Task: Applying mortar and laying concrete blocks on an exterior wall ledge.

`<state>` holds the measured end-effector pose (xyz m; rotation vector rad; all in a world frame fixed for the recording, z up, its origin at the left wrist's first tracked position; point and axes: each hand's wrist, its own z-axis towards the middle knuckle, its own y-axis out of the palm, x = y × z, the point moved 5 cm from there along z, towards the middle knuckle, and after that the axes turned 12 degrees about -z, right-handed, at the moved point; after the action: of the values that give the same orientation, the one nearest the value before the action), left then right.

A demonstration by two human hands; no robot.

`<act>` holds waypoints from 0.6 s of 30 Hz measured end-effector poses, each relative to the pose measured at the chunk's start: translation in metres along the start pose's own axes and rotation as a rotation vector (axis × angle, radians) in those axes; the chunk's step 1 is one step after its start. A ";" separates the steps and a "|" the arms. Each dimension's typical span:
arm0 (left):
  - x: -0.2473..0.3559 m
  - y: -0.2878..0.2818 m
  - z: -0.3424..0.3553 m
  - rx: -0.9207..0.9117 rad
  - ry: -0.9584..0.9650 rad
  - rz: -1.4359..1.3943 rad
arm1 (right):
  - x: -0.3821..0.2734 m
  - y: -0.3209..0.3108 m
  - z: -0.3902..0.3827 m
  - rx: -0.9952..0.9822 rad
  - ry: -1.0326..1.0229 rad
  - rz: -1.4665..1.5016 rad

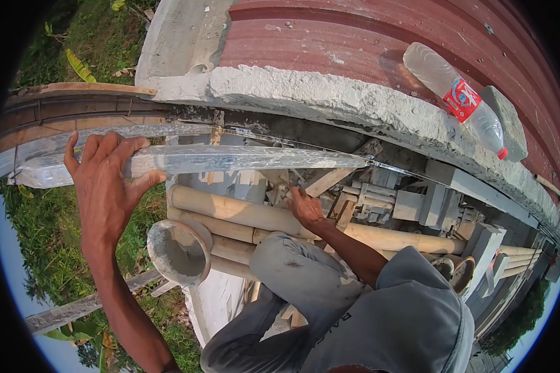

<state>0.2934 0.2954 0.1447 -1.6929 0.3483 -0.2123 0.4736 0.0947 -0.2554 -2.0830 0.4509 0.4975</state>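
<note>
My left hand (pixel 106 177) is wrapped over the left part of a long, shiny metal straightedge (pixel 230 159), its fingers on the far side and its thumb on the near side. The bar runs to the right, alongside a rough concrete edge. Farther right and nearer to me, my right hand (pixel 306 209) hovers over or beside the bamboo poles (pixel 230 207), its fingers slightly bent and apart, with nothing visible in them. Below the bar, between my left arm and my knee, stands a round bucket (pixel 162 235) with grey mortar inside.
A red metal roof (pixel 330 37) lies beyond the rough concrete edge (pixel 280 87). On it, a clear plastic bottle (pixel 429 67) lies beside a concrete chunk (pixel 507 118). Wooden formwork (pixel 93 90) curves at left. Bamboo poles span a drop, with timber scraps below and greenery at left.
</note>
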 end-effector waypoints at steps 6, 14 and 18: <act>0.001 0.000 0.001 -0.007 -0.014 -0.018 | 0.039 0.001 0.052 0.148 0.306 0.066; -0.004 0.003 0.000 -0.031 -0.071 -0.044 | 0.054 0.032 0.013 0.187 0.662 0.898; -0.006 0.000 -0.002 -0.004 -0.055 -0.053 | -0.028 0.051 0.081 0.442 0.729 1.394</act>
<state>0.2866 0.2954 0.1453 -1.7095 0.2631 -0.2044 0.4108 0.1414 -0.3173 -1.1706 2.2361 0.2988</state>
